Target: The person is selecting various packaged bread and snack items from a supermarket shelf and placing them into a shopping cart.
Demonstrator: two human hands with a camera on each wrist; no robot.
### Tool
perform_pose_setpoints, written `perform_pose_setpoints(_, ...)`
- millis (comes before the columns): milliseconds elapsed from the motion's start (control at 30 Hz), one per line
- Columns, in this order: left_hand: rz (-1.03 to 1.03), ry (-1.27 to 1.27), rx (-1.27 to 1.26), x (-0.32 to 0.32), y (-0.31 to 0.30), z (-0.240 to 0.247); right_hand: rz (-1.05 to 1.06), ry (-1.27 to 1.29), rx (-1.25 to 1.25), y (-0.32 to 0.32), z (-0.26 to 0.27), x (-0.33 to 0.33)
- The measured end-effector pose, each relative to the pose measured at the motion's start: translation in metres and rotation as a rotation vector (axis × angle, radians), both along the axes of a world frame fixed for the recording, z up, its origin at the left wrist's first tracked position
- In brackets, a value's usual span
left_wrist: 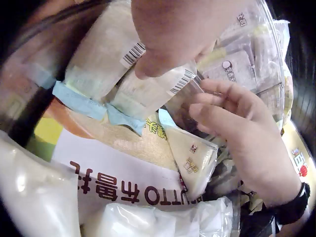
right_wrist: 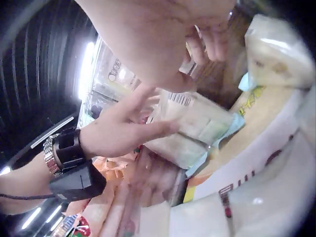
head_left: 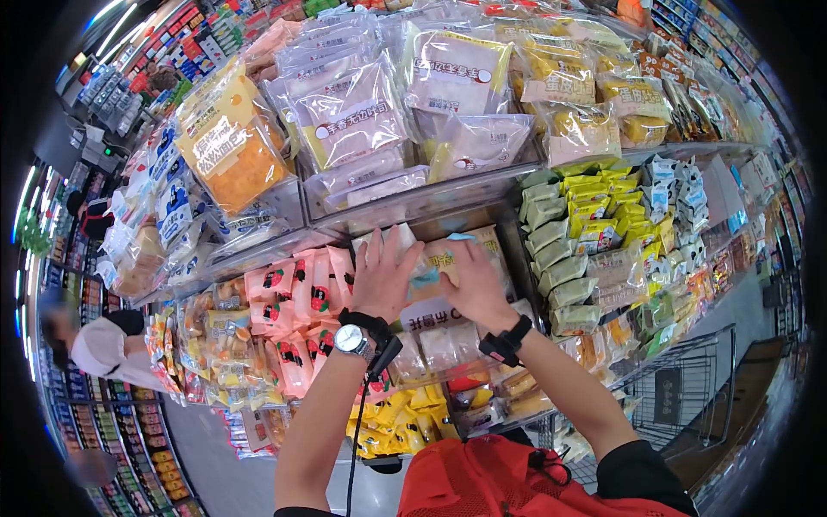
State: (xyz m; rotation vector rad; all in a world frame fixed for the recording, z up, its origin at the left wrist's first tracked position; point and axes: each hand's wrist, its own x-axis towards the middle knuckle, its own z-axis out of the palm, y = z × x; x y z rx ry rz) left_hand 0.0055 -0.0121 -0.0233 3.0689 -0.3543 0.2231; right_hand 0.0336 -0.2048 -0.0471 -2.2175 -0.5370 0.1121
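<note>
Two pale clear-wrapped food packets with blue end seals and barcodes stand side by side; the nearer one is the barcoded packet [left_wrist: 153, 94]. My left hand [head_left: 383, 280] lies over their tops, fingers extended, its thumb [left_wrist: 145, 66] against a packet beside the barcode. To the right, my right hand [head_left: 475, 284] reaches into the same bin with fingers loosely bent and nothing seen between them. A triangular packet [left_wrist: 193, 160] leans just below that hand in the left wrist view. Behind the packets is a printed cardboard panel [right_wrist: 237, 177] with large lettering.
Above the bin, a clear divider [head_left: 422, 202] fronts a shelf of bagged bread [head_left: 357, 121]. Pink packets [head_left: 297, 280] lie left, green packets [head_left: 551, 250] right, and yellow packets [head_left: 401, 422] below. A wire shopping cart [head_left: 680, 388] stands at right; another person [head_left: 108, 349] is at left.
</note>
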Motion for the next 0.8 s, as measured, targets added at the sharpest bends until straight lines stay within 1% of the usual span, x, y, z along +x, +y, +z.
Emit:
perform_pose_setpoints(67,-0.045,0.007,0.038,0.002,0.001,0.005,-0.116,-0.283,-0.106,-0.012,0.011,0.001)
perform_pose_setpoints(133,-0.051,0.027,0.032,0.003,0.001,0.010,-0.148,-0.313,-0.132,-0.021,0.005,0.008)
perform_pose_setpoints(233,-0.072,0.051,0.031,0.006,0.001,0.015,-0.036,-0.351,-0.217,-0.026,-0.008,0.012)
perform_pose_setpoints(267,-0.080,0.060,0.034,0.007,0.002,0.015,-0.043,-0.352,-0.219,-0.021,-0.014,0.013)
perform_pose_setpoints(333,-0.094,0.045,0.013,0.008,0.005,0.013,0.039,-0.031,-0.102,-0.004,-0.023,0.012)
perform_pose_setpoints(367,-0.097,0.063,-0.034,0.010,0.006,0.013,0.034,-0.029,-0.100,0.003,-0.026,0.013)
perform_pose_setpoints(400,-0.098,0.082,-0.080,0.010,0.007,0.014,0.066,0.036,-0.070,0.010,-0.027,0.015)
perform_pose_setpoints(433,-0.102,0.082,-0.077,0.010,0.007,0.016,0.098,0.098,-0.041,0.016,-0.027,0.018)
perform_pose_setpoints(467,-0.101,0.066,-0.066,0.008,0.007,0.017,0.095,0.098,-0.039,0.022,-0.028,0.021)
perform_pose_setpoints(533,-0.101,0.050,-0.054,0.006,0.007,0.019,0.081,0.139,-0.126,0.030,-0.026,0.025)
perform_pose_setpoints(567,-0.087,0.060,-0.060,0.006,0.009,0.021,0.083,0.139,-0.124,0.030,-0.025,0.027)
perform_pose_setpoints(633,-0.068,0.069,-0.063,0.005,0.014,0.026,0.095,0.279,-0.055,0.028,-0.020,0.032)
perform_pose_setpoints(667,-0.055,0.070,-0.081,0.005,0.016,0.029,0.099,0.278,-0.053,0.028,-0.018,0.034)
perform_pose_setpoints(733,-0.040,0.072,-0.098,0.003,0.019,0.036,0.088,0.320,0.066,0.028,-0.020,0.036)
perform_pose_setpoints(767,-0.004,0.079,-0.094,0.002,0.020,0.040,0.090,0.320,0.067,0.029,-0.023,0.036)
perform_pose_setpoints(800,0.031,0.085,-0.091,0.001,0.020,0.042,0.089,0.344,0.145,0.029,-0.030,0.036)
